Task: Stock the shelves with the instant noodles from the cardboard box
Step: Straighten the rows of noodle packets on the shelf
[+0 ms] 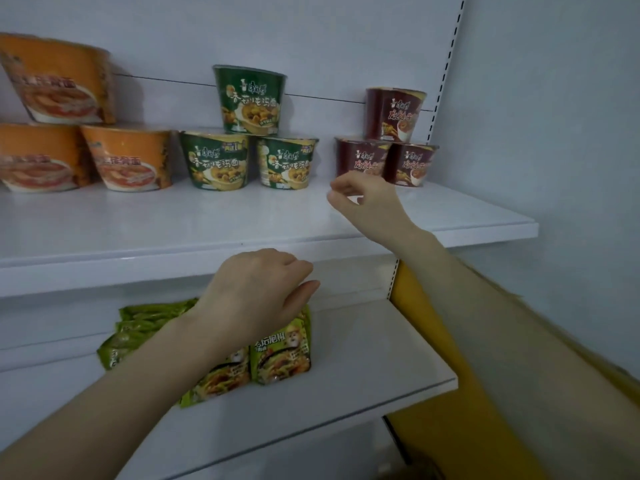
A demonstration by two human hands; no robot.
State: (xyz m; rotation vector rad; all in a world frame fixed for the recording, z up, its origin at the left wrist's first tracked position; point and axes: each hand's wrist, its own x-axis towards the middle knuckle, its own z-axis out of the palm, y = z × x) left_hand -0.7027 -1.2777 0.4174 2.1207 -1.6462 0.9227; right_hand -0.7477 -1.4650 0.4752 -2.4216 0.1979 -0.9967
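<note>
The upper white shelf [173,223] carries noodle cups in three stacks: orange cups [128,157] at left, green cups [249,98] in the middle, dark red cups [394,112] at right. My right hand [367,206] hovers just in front of the lower red cups, fingers loosely curled, holding nothing. My left hand [259,292] hangs in front of the upper shelf's edge, fingers bent, empty, above several green noodle packets [280,358] lying on the lower shelf [363,368]. The cardboard box is not in view.
A yellow panel [433,341] runs down the shelf unit's right side, below a perforated upright [446,64]. A plain wall [554,133] lies to the right. The right part of both shelves is bare white board.
</note>
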